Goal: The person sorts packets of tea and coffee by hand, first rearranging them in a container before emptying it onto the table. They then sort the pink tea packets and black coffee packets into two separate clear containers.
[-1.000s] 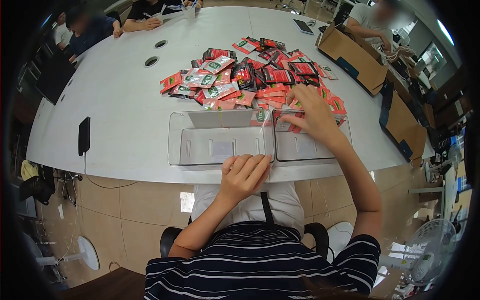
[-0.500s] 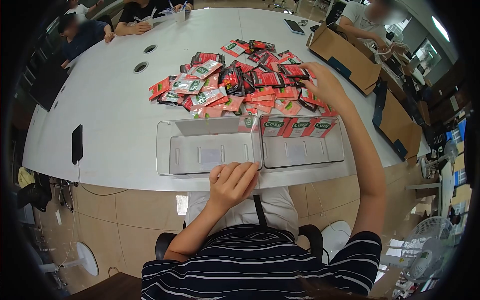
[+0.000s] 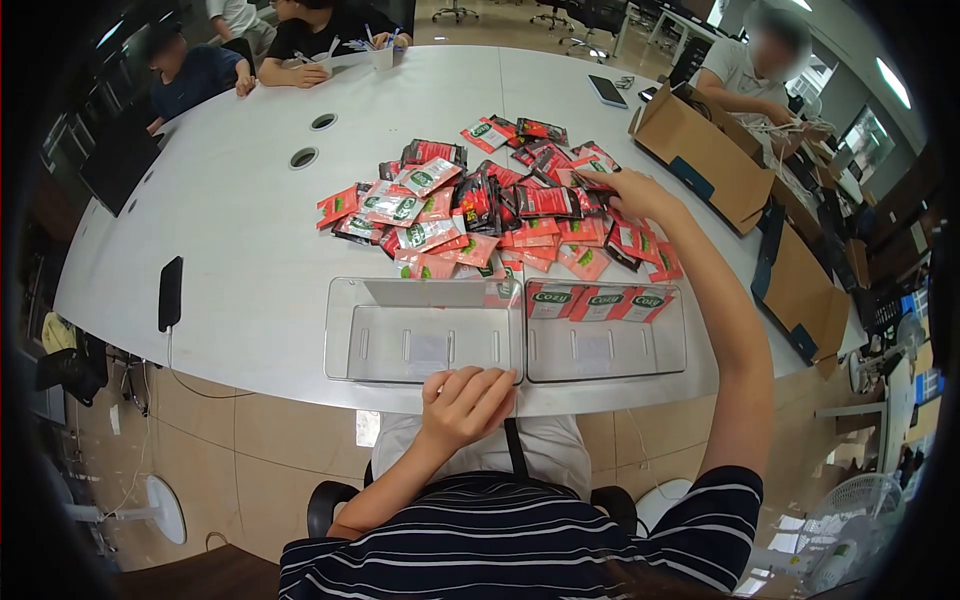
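Note:
A heap of red, pink and black packets [image 3: 480, 205] lies on the white table. My right hand [image 3: 635, 195] reaches over the heap's right side, its fingers extended onto the packets there; no packet is clearly gripped. Two clear plastic bins stand side by side in front of the heap. The left bin [image 3: 385, 372] shows a bare inside, while the right bin [image 3: 655, 368] has several red Cozy packets [image 3: 600, 302] upright along its far wall. My left hand [image 3: 467, 403] rests at the left bin's near right corner, fingers curled together over the rim.
Opened cardboard boxes [image 3: 700, 155] stand at the right, with a person behind them. A phone [image 3: 607, 92] lies near the far edge. At left are a black phone [image 3: 171, 294] on a cable and a dark screen [image 3: 120, 172]. People sit at the far left.
The camera view has tilted, so the table appears lower. My right hand has shifted slightly over the packets, its fingers now stretched leftward. My left hand stays at the bin's corner.

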A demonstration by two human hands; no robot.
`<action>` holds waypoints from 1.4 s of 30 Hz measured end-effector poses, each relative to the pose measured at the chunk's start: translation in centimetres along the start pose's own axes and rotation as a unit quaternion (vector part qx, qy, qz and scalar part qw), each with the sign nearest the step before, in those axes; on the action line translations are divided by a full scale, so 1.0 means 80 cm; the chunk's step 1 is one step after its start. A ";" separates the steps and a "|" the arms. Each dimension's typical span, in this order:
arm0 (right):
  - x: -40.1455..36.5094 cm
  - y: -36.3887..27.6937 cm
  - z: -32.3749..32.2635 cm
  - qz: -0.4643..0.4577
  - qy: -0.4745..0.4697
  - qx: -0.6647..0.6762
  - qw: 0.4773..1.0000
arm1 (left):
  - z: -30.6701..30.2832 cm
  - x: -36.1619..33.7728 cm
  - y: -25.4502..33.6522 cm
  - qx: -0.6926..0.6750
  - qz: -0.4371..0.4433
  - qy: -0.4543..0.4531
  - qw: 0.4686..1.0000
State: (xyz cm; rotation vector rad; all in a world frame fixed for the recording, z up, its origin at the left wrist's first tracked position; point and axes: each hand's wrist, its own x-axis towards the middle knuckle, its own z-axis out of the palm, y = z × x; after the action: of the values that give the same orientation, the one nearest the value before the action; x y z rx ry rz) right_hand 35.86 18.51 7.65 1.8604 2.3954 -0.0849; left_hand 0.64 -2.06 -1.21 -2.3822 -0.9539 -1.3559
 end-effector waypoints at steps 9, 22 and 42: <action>-0.034 0.014 -0.034 0.014 0.124 0.106 0.986 | 0.001 -0.001 -0.001 0.002 0.002 -0.002 1.000; -0.008 -0.027 0.023 -0.070 0.047 0.065 0.994 | -0.001 -0.001 -0.001 0.002 0.000 -0.004 1.000; -0.084 -0.004 -0.044 0.044 0.184 0.189 0.964 | -0.007 0.004 0.000 -0.054 -0.015 0.005 0.998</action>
State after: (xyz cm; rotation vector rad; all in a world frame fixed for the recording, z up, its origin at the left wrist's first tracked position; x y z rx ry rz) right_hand 37.01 12.34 11.97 2.3285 2.6832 -0.2232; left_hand 0.34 -2.19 -0.66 -2.4471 -0.9412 -1.4637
